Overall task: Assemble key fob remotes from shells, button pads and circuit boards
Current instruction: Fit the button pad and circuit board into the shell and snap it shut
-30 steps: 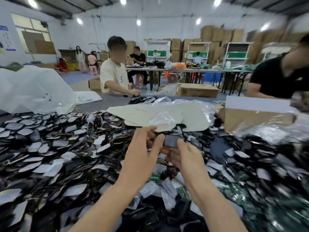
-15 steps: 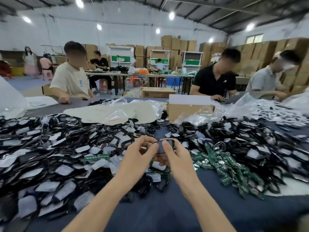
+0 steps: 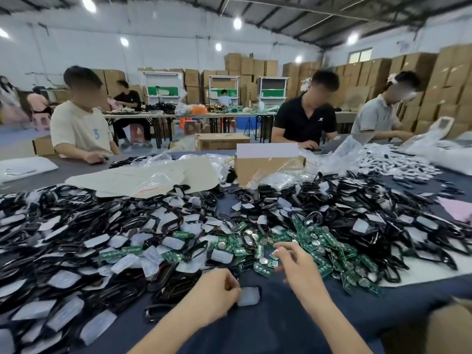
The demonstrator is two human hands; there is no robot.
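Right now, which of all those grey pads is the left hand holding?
The black-rimmed grey pad pinched by the left hand. It alone lies on the bare blue cloth nearest the camera, apart from the piles.

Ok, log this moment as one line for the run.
stage: fetching board | left hand: pinches shell piece | right hand: fingers over circuit boards, grasp unclear

Bare tablecloth (image 3: 268,328) lies open near centre; heaped black shells (image 3: 76,251) crowd left and far, green circuit boards (image 3: 319,241) right.
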